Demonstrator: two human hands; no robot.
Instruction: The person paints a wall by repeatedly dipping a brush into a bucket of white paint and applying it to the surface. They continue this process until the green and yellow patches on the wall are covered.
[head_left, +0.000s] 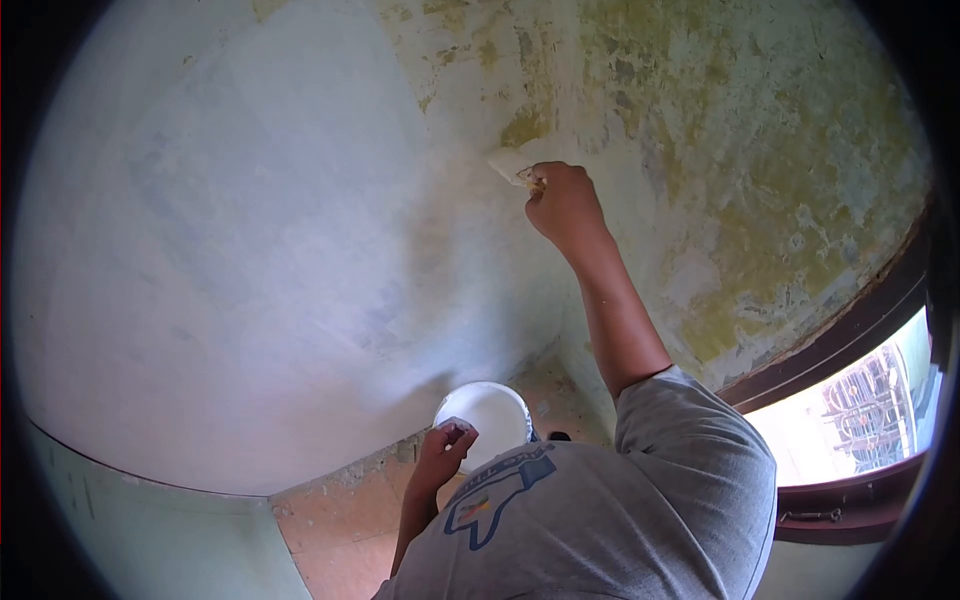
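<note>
My right hand [562, 200] reaches up to the wall near the corner, its fingers closed around a putty knife [512, 166] whose broad pale blade lies at the wall surface. The wall [280, 200] is smooth and whitish to the left of the blade, with mottled yellow-green patches above it. Low down in front of my body, my left hand [442, 455] has its fingers pinched together around something small and pale that I cannot make out. It overlaps the near left side of a white bucket [510, 400] holding white material.
On the right, the adjoining wall [780, 200] is stained and patchy. A dark-framed window [860, 410] with a metal latch [812, 517] sits below it. Reddish floor tiles [340, 520] show beneath, and a pale green surface [170, 535] lies at lower left.
</note>
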